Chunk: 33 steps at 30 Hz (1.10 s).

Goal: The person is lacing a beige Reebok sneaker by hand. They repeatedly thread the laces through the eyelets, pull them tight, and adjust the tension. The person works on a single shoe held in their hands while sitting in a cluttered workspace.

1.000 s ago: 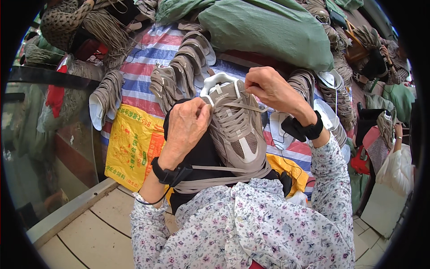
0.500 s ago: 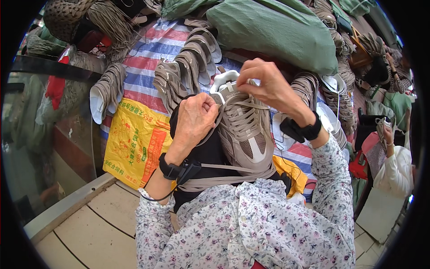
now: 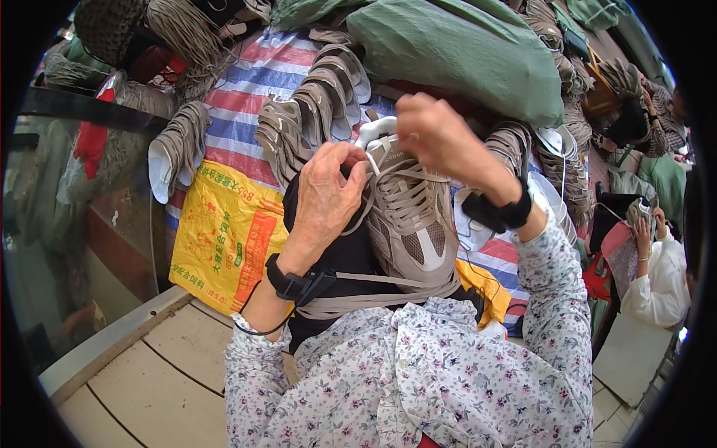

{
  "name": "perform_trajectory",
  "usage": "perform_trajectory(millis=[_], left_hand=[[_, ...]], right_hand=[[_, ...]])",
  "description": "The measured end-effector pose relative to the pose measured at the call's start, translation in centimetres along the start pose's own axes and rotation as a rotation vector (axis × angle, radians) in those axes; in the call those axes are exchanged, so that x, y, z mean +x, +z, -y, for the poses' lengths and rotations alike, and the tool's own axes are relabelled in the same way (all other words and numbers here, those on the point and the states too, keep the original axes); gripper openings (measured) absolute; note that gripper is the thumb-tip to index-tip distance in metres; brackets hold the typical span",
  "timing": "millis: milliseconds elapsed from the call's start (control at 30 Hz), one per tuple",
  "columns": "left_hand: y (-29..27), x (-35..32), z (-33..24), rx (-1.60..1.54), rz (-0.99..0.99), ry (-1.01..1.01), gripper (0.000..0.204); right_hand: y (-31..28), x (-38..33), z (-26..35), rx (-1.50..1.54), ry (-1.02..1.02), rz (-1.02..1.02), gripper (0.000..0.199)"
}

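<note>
Pinching a taupe shoelace [image 3: 409, 209], your left hand [image 3: 328, 198]; near the collar [image 3: 376, 133], your right hand [image 3: 437, 138], blurred, grip untellable; on your lap [image 3: 342, 257], toe towards you, one mesh running shoe [image 3: 427, 248], whose slack lace could tangle if tugged unevenly.

A striped plastic sheet [image 3: 240, 99] is carrying a green sack [image 3: 455, 60]. Nested taupe shoe uppers [image 3: 320, 101] are lying left of the sack, another stack [image 3: 508, 148] is resting in front of its right end, and a yellow bag [image 3: 218, 237] is lying to its front left.
</note>
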<state>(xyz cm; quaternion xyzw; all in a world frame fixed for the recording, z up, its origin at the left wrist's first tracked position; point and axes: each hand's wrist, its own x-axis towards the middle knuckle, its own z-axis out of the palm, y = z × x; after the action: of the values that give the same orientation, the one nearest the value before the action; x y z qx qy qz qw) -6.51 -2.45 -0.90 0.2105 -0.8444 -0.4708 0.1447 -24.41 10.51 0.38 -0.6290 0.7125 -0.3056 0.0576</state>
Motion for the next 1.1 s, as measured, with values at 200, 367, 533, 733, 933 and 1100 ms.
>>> perform_trajectory(millis=[200, 367, 533, 733, 933, 1100], left_hand=[[0.6, -0.2, -1.3, 0.16, 0.021, 0.236, 0.013], [1.1, 0.8, -1.5, 0.066, 0.099, 0.132, 0.009], [-0.3, 1.4, -0.6, -0.058, 0.193, 0.152, 0.013], [-3.0, 2.7, -0.2, -0.084, 0.44, 0.016, 0.016], [-2.4, 3.1, 1.3, -0.055, 0.433, 0.069, 0.012], [-1.7, 3.2, 0.9, -0.188, 0.316, 0.005, 0.01]], right_hand=[[-3.8, -0.9, -1.8, 0.71, 0.545, 0.075, 0.012], [-1.5, -1.6, -0.4, 1.371, 0.677, -0.049, 0.018], [-0.6, -1.8, -0.3, 1.579, 0.69, -0.097, 0.017], [-3.6, -2.9, -7.1, 1.429, 0.5, -0.386, 0.012], [-8.3, -3.0, -12.2, 1.159, 0.469, -0.546, 0.018], [-6.8, -2.8, -5.3, 0.841, 0.607, -0.287, 0.025]])
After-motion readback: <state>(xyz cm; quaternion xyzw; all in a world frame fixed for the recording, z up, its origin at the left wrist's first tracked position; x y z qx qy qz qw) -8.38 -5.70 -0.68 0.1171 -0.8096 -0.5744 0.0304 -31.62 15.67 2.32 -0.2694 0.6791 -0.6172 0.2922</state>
